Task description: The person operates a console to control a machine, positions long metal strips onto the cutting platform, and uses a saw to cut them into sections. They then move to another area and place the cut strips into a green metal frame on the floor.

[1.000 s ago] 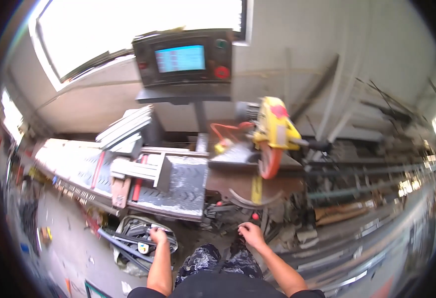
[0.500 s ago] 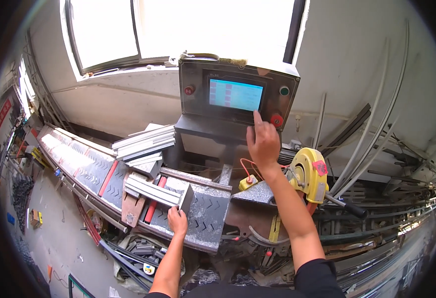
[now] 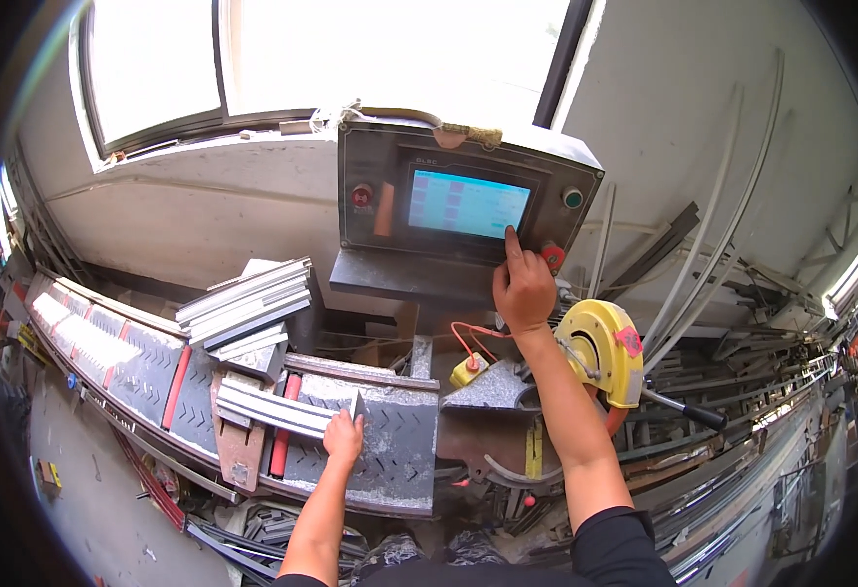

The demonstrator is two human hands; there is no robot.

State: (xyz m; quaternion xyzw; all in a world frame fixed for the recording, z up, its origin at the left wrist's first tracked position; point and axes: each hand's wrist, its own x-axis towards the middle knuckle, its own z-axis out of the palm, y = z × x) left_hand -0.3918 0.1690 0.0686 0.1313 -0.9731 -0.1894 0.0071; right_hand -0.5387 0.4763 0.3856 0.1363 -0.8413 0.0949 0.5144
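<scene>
Right hand (image 3: 524, 289) now lower, index fingertip on the blue touchscreen (image 3: 468, 203); left hand (image 3: 343, 437) unchanged, closed on the ribbed aluminium profile (image 3: 274, 409).

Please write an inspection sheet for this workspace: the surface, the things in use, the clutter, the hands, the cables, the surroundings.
Surface: grey patterned metal saw table, dusty.
Things in use: control panel with lit touch screen; metal profile lying on the table; yellow-guarded chop saw.
Clutter: stacked profiles behind the table; offcuts on the floor.
Hands: right hand has its forefinger on the screen's lower edge; left hand rests on the profile's end.
Cables: thin red wire beside a yellow pendant.
Surroundings: bright window, bare wall.
</scene>
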